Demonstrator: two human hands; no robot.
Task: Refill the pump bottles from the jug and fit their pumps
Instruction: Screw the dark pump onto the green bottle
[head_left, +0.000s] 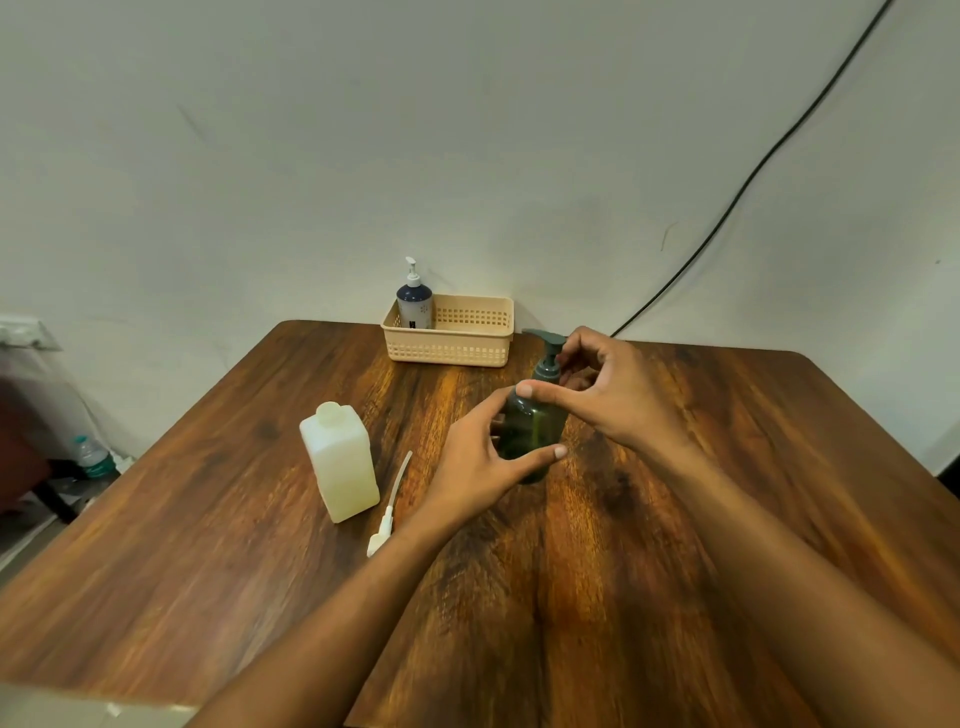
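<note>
The green bottle (530, 428) stands upright near the middle of the table (727, 467). Its pump (548, 349) has the spout pointing left. The left hand (475, 465) grips the body, and the curled fingers of the right hand (615, 392) hold the pump collar. The white pump (388, 506) lies flat beside the jug (340, 465), tube pointing away.

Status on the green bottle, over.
Left hand grips green bottle. Right hand curled round green pump. White pump lies loose beside jug, clear of hands.

Dark green bottle (530, 431), white jug (340, 462), beige basket (449, 338)
</note>
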